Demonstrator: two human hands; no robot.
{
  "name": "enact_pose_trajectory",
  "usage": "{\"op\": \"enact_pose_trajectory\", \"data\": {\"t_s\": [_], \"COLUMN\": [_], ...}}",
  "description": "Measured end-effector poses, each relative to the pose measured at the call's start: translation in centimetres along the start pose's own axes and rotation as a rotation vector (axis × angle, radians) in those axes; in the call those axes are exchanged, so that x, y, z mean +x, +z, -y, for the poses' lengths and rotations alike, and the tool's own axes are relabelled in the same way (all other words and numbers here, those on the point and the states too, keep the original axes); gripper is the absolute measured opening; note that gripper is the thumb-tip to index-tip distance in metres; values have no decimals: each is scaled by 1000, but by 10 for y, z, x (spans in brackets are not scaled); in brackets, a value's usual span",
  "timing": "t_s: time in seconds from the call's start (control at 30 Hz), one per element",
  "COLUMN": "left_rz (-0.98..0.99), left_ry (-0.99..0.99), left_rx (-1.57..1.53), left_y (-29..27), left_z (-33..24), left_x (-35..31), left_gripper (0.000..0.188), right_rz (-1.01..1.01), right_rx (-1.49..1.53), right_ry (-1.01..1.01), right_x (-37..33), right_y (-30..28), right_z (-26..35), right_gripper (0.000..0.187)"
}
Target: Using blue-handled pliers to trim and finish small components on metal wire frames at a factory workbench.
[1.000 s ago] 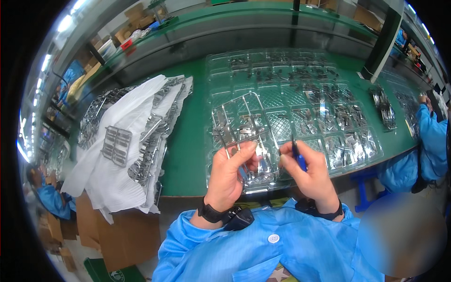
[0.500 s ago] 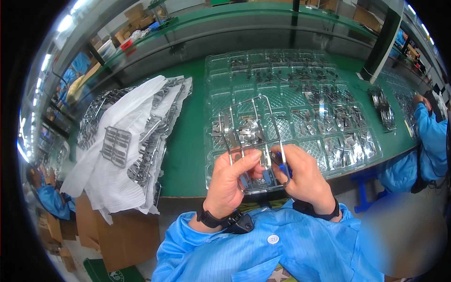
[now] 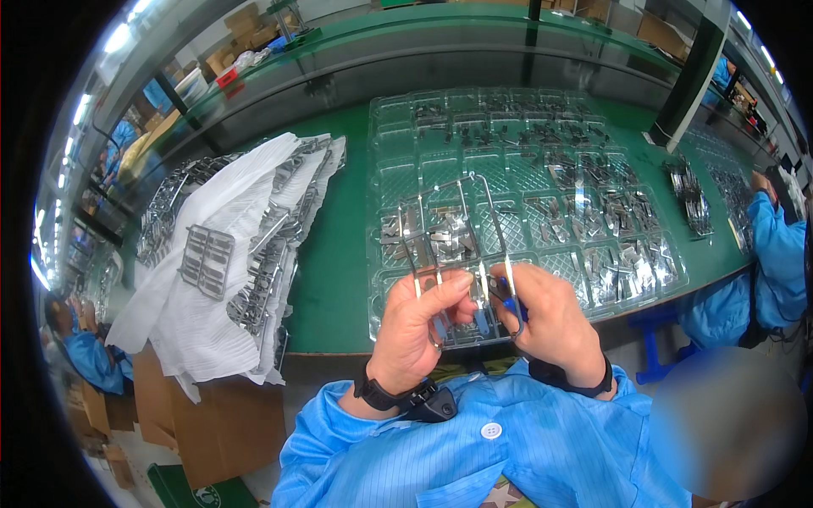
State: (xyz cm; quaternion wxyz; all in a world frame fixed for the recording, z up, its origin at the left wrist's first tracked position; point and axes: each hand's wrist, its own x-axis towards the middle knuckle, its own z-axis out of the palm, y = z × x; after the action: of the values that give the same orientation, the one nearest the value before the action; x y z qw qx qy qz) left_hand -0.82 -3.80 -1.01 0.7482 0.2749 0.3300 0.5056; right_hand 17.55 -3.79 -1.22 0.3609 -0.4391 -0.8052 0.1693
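The left hand (image 3: 415, 322) pinches the near end of a shiny frame (image 3: 467, 222) between thumb and fingers, holding it up over the near left part of a clear tray (image 3: 398, 176). The right hand (image 3: 546, 313) has its fingers curled around a blue-handled tool (image 3: 511, 306) at the frame's near right side; the tool's tip is too hidden to tell whether it touches the frame. Small flat metal parts (image 3: 593, 224) lie loose in many of the tray's compartments.

The tray rests on a green surface (image 3: 330, 284). To its left is a stack of frames (image 3: 262, 284) with white sheets (image 3: 216, 203) between and over them, and one small dark frame (image 3: 207, 261) lies on top. To the tray's right sits a dark pile (image 3: 690, 201). Farther right, a co-worker's blue sleeve (image 3: 777, 241) shows. A cardboard box (image 3: 224, 436) stands below the surface on the left.
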Motion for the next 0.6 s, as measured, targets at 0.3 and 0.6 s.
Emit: {"op": "enact_pose_trajectory", "data": {"t_s": [0.3,0.6], "left_rz": [-90,-71], "left_ry": [23,103], "left_rx": [184,193], "left_y": [-4,1], "left_z": [-2,8], "left_x": [6,12], "left_gripper": [13,21], "right_rz": [185,36], "right_rx": [-269,436], "right_ry": [140,335], "right_x": [-11,-6], "right_y": [-19,-9], "right_z": [-6,-2], "right_gripper": [16,18]}}
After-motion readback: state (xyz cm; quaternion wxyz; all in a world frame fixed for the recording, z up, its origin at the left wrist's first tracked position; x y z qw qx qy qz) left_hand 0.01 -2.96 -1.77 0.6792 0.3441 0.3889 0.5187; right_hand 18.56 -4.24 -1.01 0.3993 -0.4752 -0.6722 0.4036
